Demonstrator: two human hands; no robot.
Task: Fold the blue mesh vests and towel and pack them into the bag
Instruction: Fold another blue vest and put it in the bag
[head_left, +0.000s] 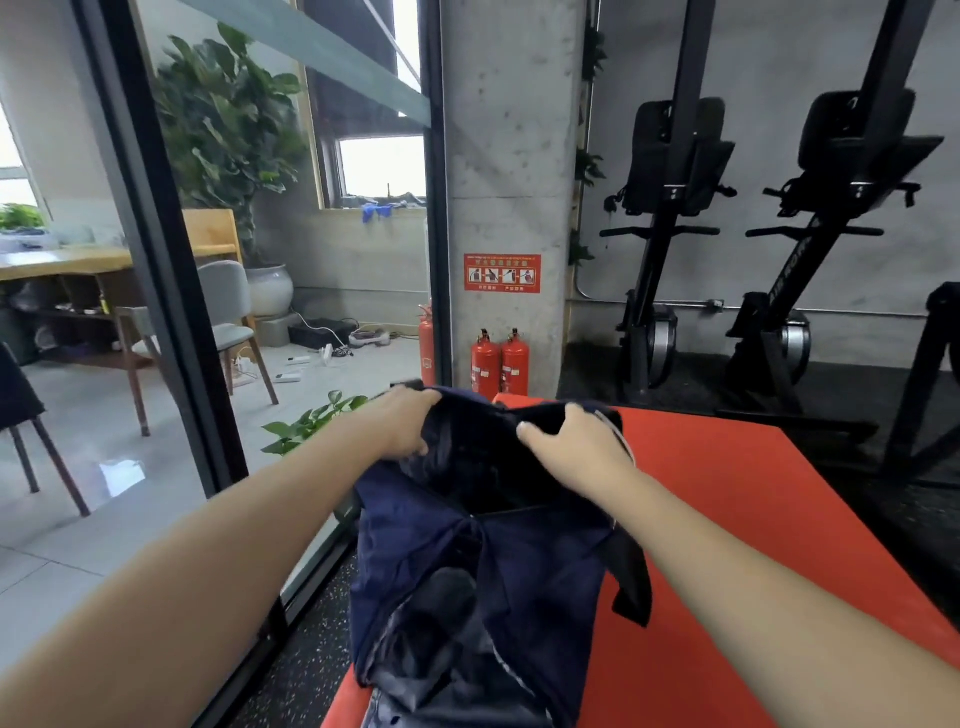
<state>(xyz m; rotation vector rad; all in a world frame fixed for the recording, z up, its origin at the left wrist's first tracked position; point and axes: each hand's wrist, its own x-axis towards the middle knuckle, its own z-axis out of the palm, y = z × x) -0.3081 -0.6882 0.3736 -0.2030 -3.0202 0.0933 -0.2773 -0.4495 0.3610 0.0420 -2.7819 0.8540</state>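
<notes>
A dark navy bag lies along the left side of a red mat, its far end raised. My left hand grips the far left edge of the bag's opening. My right hand grips the far right edge, next to a white drawcord. Between the hands the opening gapes and looks dark inside; I cannot tell what lies in it. A black strap hangs off the bag's right side onto the mat. Crumpled dark fabric shows at the bag's near end. No separate vest or towel is visible.
A glass wall with a black frame runs along the left. Two red fire extinguishers stand by a concrete pillar just beyond the mat. Black rowing machines stand at the back right. A potted vine sits left of the bag.
</notes>
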